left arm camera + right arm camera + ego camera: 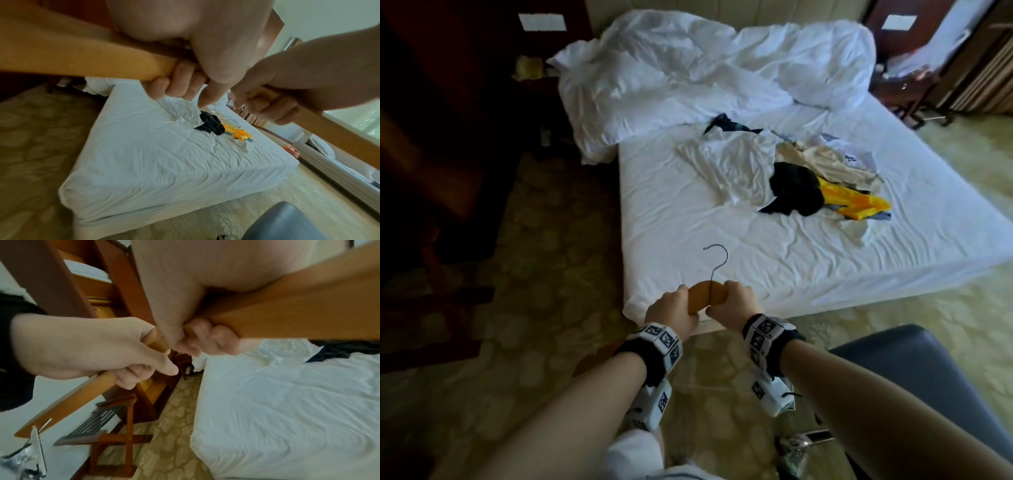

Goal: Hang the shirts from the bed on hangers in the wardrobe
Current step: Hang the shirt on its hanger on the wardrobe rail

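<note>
A rumpled white duvet (688, 68) is heaped across the upper middle of the frame. A patterned beige carpet (544, 240) fills the left, with dark wooden furniture (431, 120) at upper left. A grey padded chair (914, 370) sits lower right.

Wooden hanger (707, 296) with metal hook (717, 260) up, held level above bed corner, crumpled shirts (784, 174) white, black, yellow, heaped mid-bed (722, 240)
</note>
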Action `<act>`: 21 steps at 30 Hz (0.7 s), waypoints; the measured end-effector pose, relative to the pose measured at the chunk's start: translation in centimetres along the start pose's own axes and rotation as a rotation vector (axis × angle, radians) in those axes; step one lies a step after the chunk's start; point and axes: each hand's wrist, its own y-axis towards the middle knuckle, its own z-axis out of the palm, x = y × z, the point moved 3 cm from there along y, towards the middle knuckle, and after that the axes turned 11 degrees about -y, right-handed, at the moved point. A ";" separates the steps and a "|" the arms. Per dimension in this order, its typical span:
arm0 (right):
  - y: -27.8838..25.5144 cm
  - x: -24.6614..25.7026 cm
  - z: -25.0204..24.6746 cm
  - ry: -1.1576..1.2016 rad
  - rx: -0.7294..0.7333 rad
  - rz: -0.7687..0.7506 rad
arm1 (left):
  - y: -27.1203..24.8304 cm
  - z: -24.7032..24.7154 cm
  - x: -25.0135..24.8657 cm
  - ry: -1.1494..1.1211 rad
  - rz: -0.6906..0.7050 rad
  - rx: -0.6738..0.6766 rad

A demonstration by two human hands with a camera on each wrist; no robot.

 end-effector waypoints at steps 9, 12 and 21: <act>13.8 -4.4 -6.6 0.152 -0.020 0.226 | 17.8 0.6 -7.4 0.085 0.187 0.171; 18.1 -5.4 -9.8 0.210 -0.048 0.276 | 23.3 0.3 -10.4 0.080 0.228 0.211; 27.9 -12.3 -16.4 0.398 -0.038 0.420 | 35.9 3.0 -20.0 0.168 0.351 0.286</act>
